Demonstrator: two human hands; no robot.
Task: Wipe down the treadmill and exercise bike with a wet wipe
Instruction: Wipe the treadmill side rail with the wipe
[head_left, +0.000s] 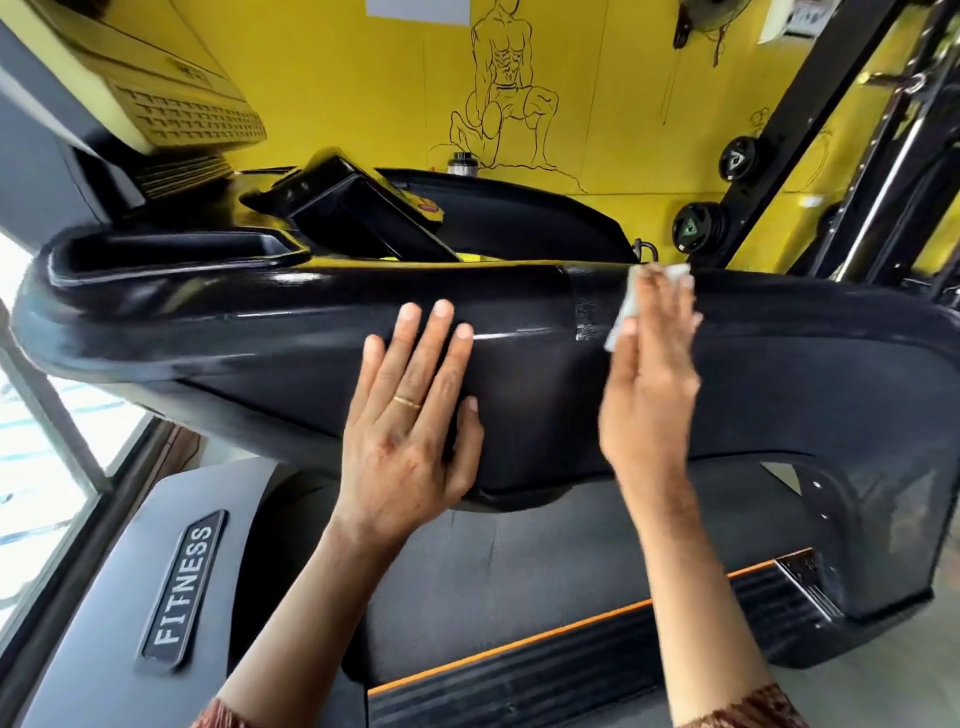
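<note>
Currently I work the treadmill (270, 332) at its black console housing.

**Hand status**
- L hand (410, 431): flat, fingers straight and spread, resting on the housing near centre. It holds nothing.
- R hand (649, 384): fingers straight, pressing the wet wipe (626, 312) against the housing's upper edge, to the right of the L hand. The wipe shows white at the fingertips and beside the hand. The R hand is blurred, so I cannot tell the thumb posn.

**Step in hand (my est.)**
Wiping the housing; task prob. at an early stage. The exercise bike is not in view.

**Recommended procedure**
1. Spread the wipe flat under all fingers, w/ no bunching, for max contact.
2. Use long overlapping strokes along the housing, top edge first, then the lower face.
3. Use the L hand as a brace only, and shift it before wiping beneath it, else that patch is missed.
4. Follow the curves w/ even pressure. A glossy patch (587, 319) just left of the wipe looks wet; use such sheen as a coverage ref.
5. Fold the wipe to a fresh side before the tray recess (171, 249).
</note>
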